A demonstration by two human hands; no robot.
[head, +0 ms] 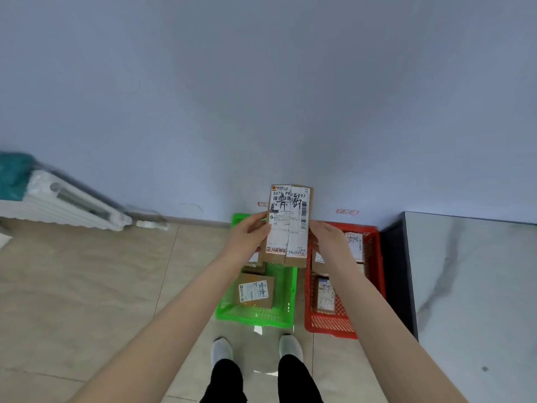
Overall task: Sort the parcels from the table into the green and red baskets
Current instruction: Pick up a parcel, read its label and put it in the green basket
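Nearest, in the centre of the frame, the left hand and the right hand grip one brown parcel by its long sides. The fingers curl round the edges and the left thumb lies on the front. The parcel is upright with its white label facing the camera, most likely so that the handwritten characters can be read before a basket is chosen. It hangs over the gap between the two baskets and is not yet committed to either.

At the bottom centre, two grey shoes stand on the tiled floor, just short of the baskets.

Just ahead of them the green basket sits left of centre and the red basket to its right, side by side and close together, so either can be reached without a step. In the green basket one labelled box lies flat and a second shows partly under the left wrist, which makes two that can be counted. The red basket holds at least three: one near its front, one at the back and one mostly hidden by the right forearm.

At the right edge stands the marble-topped table, against the red basket's side.

Farthest is the pale wall, with two small tags above the baskets, probably naming each destination, and a white radiator at the left
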